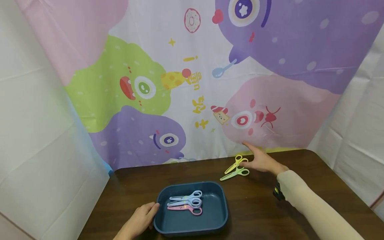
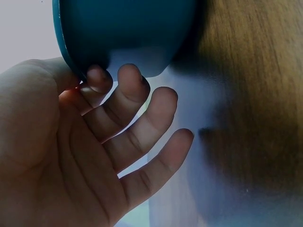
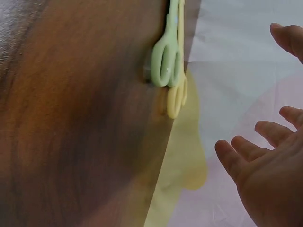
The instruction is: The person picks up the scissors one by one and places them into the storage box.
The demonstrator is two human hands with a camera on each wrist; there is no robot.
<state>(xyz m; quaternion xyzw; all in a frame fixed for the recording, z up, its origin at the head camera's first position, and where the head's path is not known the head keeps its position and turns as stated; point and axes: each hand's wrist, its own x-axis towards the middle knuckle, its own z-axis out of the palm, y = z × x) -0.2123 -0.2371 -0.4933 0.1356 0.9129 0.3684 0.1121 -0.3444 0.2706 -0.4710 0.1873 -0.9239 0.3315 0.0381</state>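
Observation:
A dark blue plastic tray (image 1: 192,227) sits on the table, with two blue scissors (image 1: 186,201) and a pink pair of scissors (image 1: 195,210) lying in it. My left hand (image 1: 139,218) pinches the tray's left rim between thumb and index finger; the other fingers are spread below the wall in the left wrist view. Toward the back right of the table lie yellow scissors (image 1: 231,167) and light green scissors (image 1: 237,172), side by side. My right hand (image 1: 262,161) hovers at their handles, fingers extended and spread, holding nothing. In the right wrist view the green scissors (image 3: 165,59) stand apart from the fingers.
The dark wooden table (image 1: 132,186) ends at the back against a hanging cloth (image 1: 204,140) printed with cartoon monsters. White fabric walls (image 1: 39,133) close in the left and right sides.

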